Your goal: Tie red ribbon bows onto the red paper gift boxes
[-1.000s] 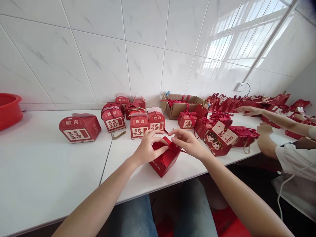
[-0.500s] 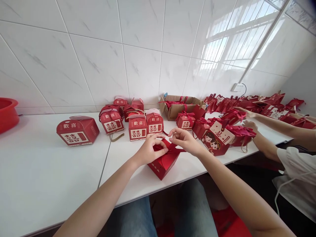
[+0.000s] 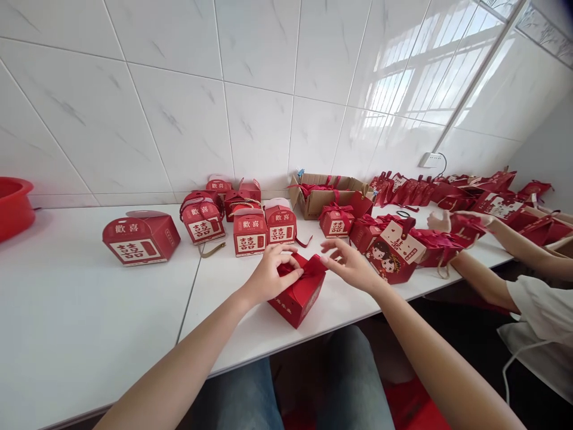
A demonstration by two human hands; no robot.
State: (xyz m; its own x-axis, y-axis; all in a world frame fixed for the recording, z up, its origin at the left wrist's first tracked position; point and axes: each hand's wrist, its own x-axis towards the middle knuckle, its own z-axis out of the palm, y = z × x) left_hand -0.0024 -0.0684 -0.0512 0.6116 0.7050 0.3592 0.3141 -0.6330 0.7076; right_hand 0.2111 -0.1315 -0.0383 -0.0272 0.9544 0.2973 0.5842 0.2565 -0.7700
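A small red gift box (image 3: 289,303) stands on the white table (image 3: 233,316) in front of me, a red ribbon (image 3: 314,266) gathered on its top. My left hand (image 3: 272,272) rests over the box's left top edge, thumb and forefinger pinched on the ribbon at its middle. On the other side, my right hand (image 3: 351,265) holds the ribbon's right part between thumb and forefinger, with the other fingers curled loosely. The exact shape of the knot is hidden under my left fingers.
Several red gift boxes (image 3: 249,235) stand behind, and another box (image 3: 141,239) sits at left. A cardboard carton (image 3: 308,207) holds ribbons. Right of me, a co-worker's hands (image 3: 441,222) handle a red box. A red basin (image 3: 15,209) is at far left.
My right hand has shifted slightly right and down, now pinching the ribbon nearer the box's right top edge. My left hand stays put. The co-worker's hands have drawn a red box rightward.
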